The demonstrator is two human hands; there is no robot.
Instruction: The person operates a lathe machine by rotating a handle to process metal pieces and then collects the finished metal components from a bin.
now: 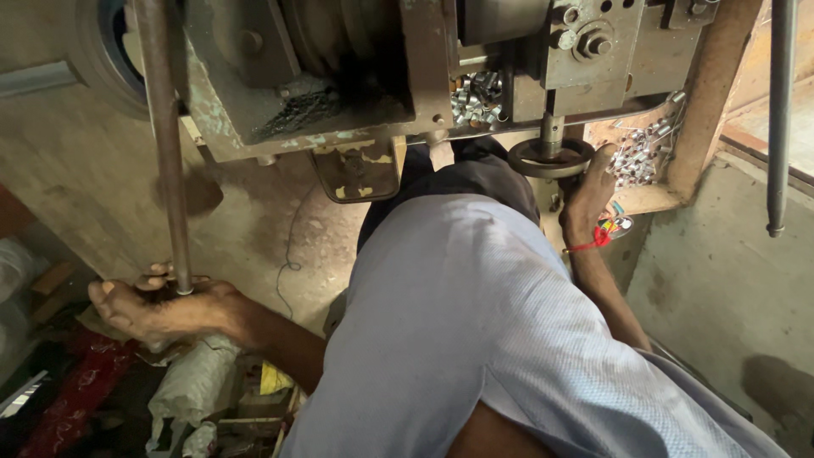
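My left hand (157,307) is low on the left, its fingers curled around the bottom end of a long rusty metal rod (165,144) that runs up out of view. My right hand (591,193), with a red thread around the wrist, reaches up beside a dark round handwheel (551,158) under the machine. Its fingertips rest at the edge of a heap of small shiny metal pieces (640,153) on a worn shelf. Whether it holds any of them is hidden. My light blue shirt (475,339) fills the lower middle.
A heavy greenish-grey machine body (339,76) with bolts spans the top, with more shiny pieces (476,97) in a gap. A second thin rod (778,119) hangs at the right. Rags, red cloth and scraps (186,390) litter the lower left floor. Concrete floor (721,280) lies to the right.
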